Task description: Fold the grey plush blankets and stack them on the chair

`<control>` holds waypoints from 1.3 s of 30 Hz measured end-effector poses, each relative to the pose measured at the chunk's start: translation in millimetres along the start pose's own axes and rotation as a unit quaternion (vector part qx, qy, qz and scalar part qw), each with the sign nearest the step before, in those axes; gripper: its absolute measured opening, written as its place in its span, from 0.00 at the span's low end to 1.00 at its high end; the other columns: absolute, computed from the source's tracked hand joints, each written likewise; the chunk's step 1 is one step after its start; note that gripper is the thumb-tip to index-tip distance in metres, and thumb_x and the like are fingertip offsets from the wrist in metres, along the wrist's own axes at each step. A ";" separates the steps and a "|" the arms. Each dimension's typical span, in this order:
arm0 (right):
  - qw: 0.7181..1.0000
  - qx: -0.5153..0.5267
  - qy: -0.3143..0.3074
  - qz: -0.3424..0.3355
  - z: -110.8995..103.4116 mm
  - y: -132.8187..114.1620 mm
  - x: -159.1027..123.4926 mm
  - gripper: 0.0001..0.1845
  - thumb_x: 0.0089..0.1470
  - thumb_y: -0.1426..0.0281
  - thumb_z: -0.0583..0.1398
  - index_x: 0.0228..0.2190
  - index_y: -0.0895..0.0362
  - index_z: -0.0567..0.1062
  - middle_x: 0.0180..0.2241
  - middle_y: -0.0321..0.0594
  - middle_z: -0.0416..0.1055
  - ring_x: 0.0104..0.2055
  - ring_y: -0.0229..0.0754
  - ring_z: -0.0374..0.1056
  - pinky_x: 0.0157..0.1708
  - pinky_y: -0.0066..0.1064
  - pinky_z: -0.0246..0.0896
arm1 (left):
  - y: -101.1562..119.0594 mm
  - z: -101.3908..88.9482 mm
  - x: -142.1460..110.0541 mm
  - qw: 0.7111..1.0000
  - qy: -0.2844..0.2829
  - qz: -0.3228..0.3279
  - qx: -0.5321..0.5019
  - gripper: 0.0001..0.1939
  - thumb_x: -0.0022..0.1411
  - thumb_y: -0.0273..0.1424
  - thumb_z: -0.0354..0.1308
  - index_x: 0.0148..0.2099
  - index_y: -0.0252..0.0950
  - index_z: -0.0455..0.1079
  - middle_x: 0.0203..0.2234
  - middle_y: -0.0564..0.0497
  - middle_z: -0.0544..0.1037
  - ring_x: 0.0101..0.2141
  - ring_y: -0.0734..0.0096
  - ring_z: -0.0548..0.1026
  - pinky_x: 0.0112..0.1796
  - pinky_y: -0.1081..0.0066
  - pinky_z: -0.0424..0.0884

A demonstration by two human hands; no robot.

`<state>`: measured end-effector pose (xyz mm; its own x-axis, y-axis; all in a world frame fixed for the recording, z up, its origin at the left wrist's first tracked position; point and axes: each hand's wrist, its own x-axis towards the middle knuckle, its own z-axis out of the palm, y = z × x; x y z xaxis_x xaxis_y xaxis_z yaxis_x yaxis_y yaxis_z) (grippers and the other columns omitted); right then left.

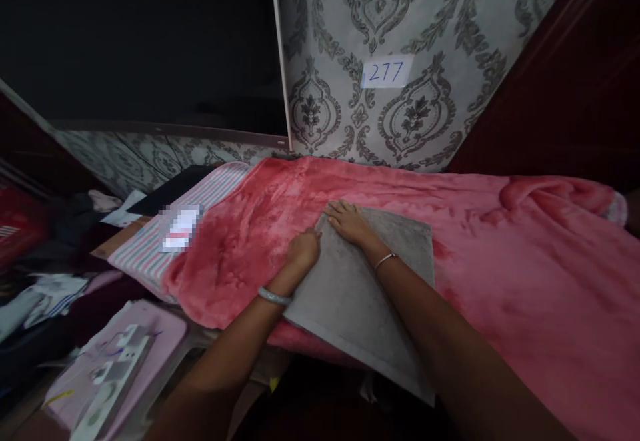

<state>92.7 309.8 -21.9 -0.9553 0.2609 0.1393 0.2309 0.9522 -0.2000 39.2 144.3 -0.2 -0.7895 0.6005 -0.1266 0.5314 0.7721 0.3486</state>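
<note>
Left hand grip curls at the grey cloth's edge, right hand spread flat, pinning it smooth on the pink blanket, frame centre

Grey cloth flat, folded square, near corner overhanging edge.
</note>
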 end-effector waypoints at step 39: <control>0.977 0.117 0.133 0.122 -35.3 56.1 -81.7 0.29 0.63 0.68 0.55 0.64 0.54 0.68 0.70 0.46 0.55 0.74 0.50 0.43 0.71 0.52 0.34 | 41.2 25.0 -62.4 0.907 -0.061 0.410 0.078 0.30 0.69 0.41 0.53 0.71 0.45 0.59 0.73 0.44 0.52 0.72 0.43 0.45 0.66 0.36 0.44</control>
<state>190.2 347.5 -10.2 -0.7883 0.5365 0.3014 0.3667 0.8029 -0.4700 118.0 143.9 -1.2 -0.0747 0.9972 0.0097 0.9688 0.0703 0.2378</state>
